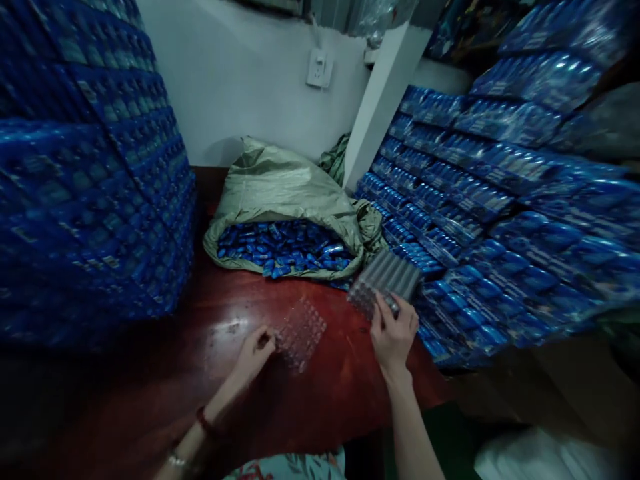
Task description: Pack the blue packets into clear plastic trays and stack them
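Note:
My left hand point(259, 345) pinches the left edge of a clear plastic blister tray point(304, 333), which is over the red tabletop point(215, 387). To the right, my right hand point(396, 327) has its fingers closed at the front edge of a stack of clear ribbed trays point(390, 273). Whether it grips one tray or several I cannot make out. Beyond both hands lies a pale green woven sack point(285, 177), its mouth facing me and full of small blue-wrapped pieces point(280, 247).
Tall piles of blue packs rise at the left point(100, 180) and the right point(480, 193). A white wall point(240, 80) with a power socket point(320, 69) stands behind the sack. A slanted white post point(383, 100) is beside the right pile.

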{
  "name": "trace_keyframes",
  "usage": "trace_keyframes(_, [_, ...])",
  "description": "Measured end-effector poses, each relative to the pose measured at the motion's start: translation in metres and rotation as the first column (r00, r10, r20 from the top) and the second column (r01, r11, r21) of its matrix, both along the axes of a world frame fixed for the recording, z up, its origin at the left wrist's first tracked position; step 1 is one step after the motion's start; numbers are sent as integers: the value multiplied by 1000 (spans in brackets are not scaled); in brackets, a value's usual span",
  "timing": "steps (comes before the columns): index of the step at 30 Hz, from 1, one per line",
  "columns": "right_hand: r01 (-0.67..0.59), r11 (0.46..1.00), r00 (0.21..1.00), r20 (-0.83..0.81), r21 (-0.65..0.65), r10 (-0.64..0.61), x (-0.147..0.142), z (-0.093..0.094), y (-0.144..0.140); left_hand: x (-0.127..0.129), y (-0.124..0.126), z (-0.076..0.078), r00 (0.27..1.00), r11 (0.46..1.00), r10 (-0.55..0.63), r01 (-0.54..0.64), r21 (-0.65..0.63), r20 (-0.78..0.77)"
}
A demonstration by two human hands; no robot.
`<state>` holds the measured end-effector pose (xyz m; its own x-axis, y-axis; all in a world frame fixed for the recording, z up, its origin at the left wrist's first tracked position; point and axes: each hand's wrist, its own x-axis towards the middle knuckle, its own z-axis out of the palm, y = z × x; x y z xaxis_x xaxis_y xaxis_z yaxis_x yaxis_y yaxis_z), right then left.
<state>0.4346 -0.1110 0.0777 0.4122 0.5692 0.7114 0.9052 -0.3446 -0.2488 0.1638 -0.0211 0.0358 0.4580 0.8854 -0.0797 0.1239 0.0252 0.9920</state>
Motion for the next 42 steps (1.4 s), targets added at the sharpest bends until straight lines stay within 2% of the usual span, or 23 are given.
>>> trace_keyframes(2, [-128,988,972,-187,82,142,-33,-18,3,-37,-5,3,994,994,24,-12,109,-102])
trace_keyframes(3, [-209,973,918,-323,95,229,-53,-27,5,-51,-9,6,987,986,34,-6,169,-160])
trace_keyframes(5, [-389,917,712,-603,87,359,-95,-45,12,-69,-20,11,949,951,34,66,302,-314])
trace_keyframes(7, [-511,855,500,-780,86,377,-129,-57,21,-73,-33,12,872,882,27,210,423,-489])
trace_keyframes(8, [-533,841,437,-821,93,368,-139,-60,26,-72,-41,9,823,839,27,290,461,-567])
trace_keyframes(10, [-517,847,389,-848,122,359,-146,-62,34,-65,-55,1,736,761,25,425,490,-676])
trace_keyframes(13, [-481,865,425,-824,146,375,-132,-56,41,-53,-72,-16,673,701,9,523,484,-740])
trace_keyframes(15, [-498,859,500,-770,120,398,-119,-51,42,-48,-76,-26,659,697,-7,542,469,-752])
trace_keyframes(18, [-558,830,625,-647,21,437,-102,-51,54,-49,-69,-34,621,708,-13,559,432,-783])
trace_keyframes(21, [-567,819,726,-521,-86,448,-85,-56,87,-65,-54,-37,574,757,29,522,393,-818])
trace_keyframes(23, [-550,826,773,-449,-124,447,-71,-57,118,-85,-46,-40,574,815,76,435,382,-815])
trace_keyframes(25, [-556,822,785,-405,-127,468,-59,-52,153,-108,-39,-42,567,874,123,327,360,-814])
trace_keyframes(28, [-595,795,779,-331,-120,533,-52,-30,200,-141,-33,-42,517,936,151,198,290,-842])
trace_keyframes(30, [-587,794,808,-184,-161,560,-58,-8,226,-154,-29,-37,505,948,170,150,280,-846])
trace_keyframes(32, [-542,807,822,49,-235,567,-71,15,249,-154,-22,-29,532,943,213,106,315,-820])
trace_keyframes(34, [-496,808,775,257,-319,577,-86,36,273,-140,-8,-19,621,928,264,46,371,-738])
trace_keyframes(35, [-491,789,735,309,-369,603,-93,44,286,-128,3,-14,684,917,284,10,398,-672])
trace_keyframes(38, [-534,678,678,224,-505,700,-108,58,324,-82,55,-5,863,890,307,-112,442,-400])
trace_keyframes(40, [-557,632,698,110,-538,708,-114,64,346,-53,100,-7,901,890,352,-237,390,-254])
trace_keyframes(42, [-555,644,738,46,-526,674,-114,73,362,-32,145,-14,884,882,444,-402,248,-145])
